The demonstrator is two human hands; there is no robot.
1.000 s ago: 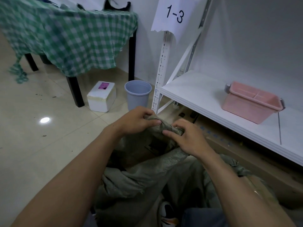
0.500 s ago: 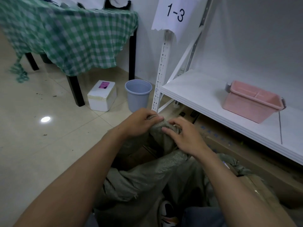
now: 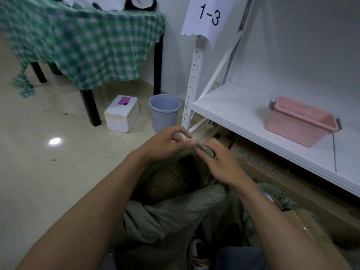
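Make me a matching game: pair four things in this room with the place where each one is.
Things:
1. bucket
2. pink basket
3. checked cloth
4. sack

Places:
A. on the white shelf
B. draped over the table
C. held by the left hand and the right hand
D. on the floor, next to the white box

Pairs: 1-D, 2-A, 3-B, 4-C
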